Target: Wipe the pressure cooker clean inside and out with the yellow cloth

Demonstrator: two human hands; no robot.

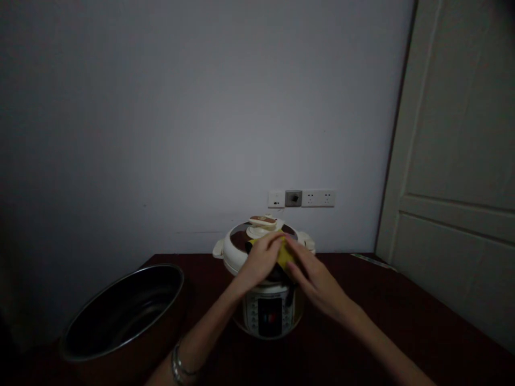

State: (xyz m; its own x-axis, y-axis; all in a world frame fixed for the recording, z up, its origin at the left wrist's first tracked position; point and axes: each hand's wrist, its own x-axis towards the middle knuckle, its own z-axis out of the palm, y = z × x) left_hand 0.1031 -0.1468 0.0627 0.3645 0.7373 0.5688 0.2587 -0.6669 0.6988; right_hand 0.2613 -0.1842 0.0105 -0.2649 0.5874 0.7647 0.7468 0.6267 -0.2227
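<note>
A white electric pressure cooker [235, 261] with a brown-topped lid handle and a dark front panel stands in the middle of the table. In front of its lid, a yellow and black cloth [285, 254] is held between my two hands. My left hand [263, 256] has its fingers closed on the cloth's upper left part. From the right, my right hand [316, 273] grips the cloth between thumb and fingers. Whether the cloth touches the lid I cannot tell. Silver bangles circle my left wrist.
A wide dark pot [120, 348] with a shiny rim sits at the table's left. Behind the dark red table [362, 300] is a pale wall with a row of sockets [317, 198]. A panelled door [458, 182] rises on the right, and a thin strip [374, 261] lies near the back right edge.
</note>
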